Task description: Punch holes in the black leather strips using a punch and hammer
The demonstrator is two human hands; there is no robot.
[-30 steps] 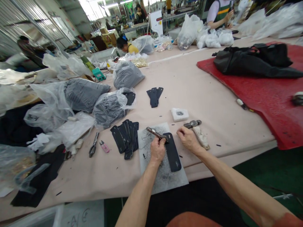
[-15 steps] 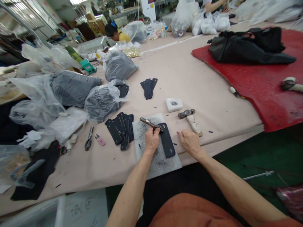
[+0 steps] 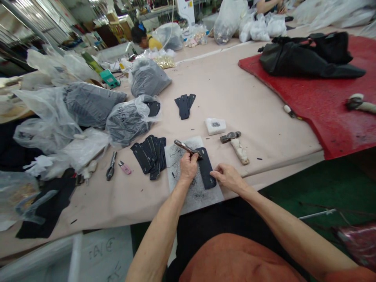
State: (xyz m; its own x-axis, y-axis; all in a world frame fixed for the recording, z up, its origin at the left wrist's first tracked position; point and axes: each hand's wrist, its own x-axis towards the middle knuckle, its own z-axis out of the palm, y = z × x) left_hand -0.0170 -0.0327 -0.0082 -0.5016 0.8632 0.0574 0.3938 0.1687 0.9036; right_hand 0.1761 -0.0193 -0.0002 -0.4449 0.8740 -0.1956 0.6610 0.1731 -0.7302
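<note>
My left hand (image 3: 188,166) is closed round a metal punch tool (image 3: 185,147), whose end lies over the upper part of a dark slotted strip (image 3: 206,168). That strip rests on a pale, scuffed board (image 3: 179,196) at the table's front edge. At the strip's right edge is my right hand (image 3: 227,177), thumb and forefinger pinched together against it. Beyond that hand lies a hammer (image 3: 239,150) with a wrapped handle, and a white block (image 3: 216,126) sits behind the board. A fanned pile of dark strips (image 3: 150,156) is left of the board.
Pliers (image 3: 111,166) and pink snips (image 3: 125,167) lie at the left, near filled plastic bags (image 3: 129,119). More dark strips (image 3: 184,106) lie farther back. A red mat (image 3: 329,129) bears a black bag (image 3: 305,58). A person (image 3: 143,37) is in the background.
My right hand has moved left from beside the board to the edge of the dark strip. My left hand keeps hold of the punch tool.
</note>
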